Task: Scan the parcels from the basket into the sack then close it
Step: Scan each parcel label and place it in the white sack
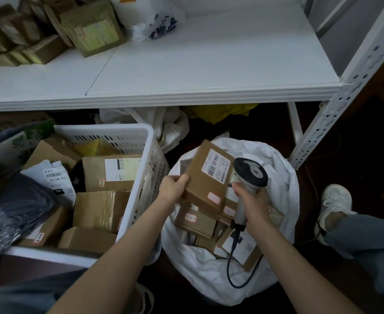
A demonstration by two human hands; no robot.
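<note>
Brown cardboard parcel [205, 189] tilts, pinched in left grip [174, 188]; right grip [252, 199] clasps grey handheld scanner [253, 172] at the parcel's three o'clock. Skewed label [217, 168] risks misread.

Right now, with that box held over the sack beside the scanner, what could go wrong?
The left hand grips the tilted box by one corner only; it might slip into the sack unscanned. The cable of the scanner trails across the parcels in the sack, so it could snag or get buried. Labelled parcels lie just below, so the scanner might read the wrong one.
</note>
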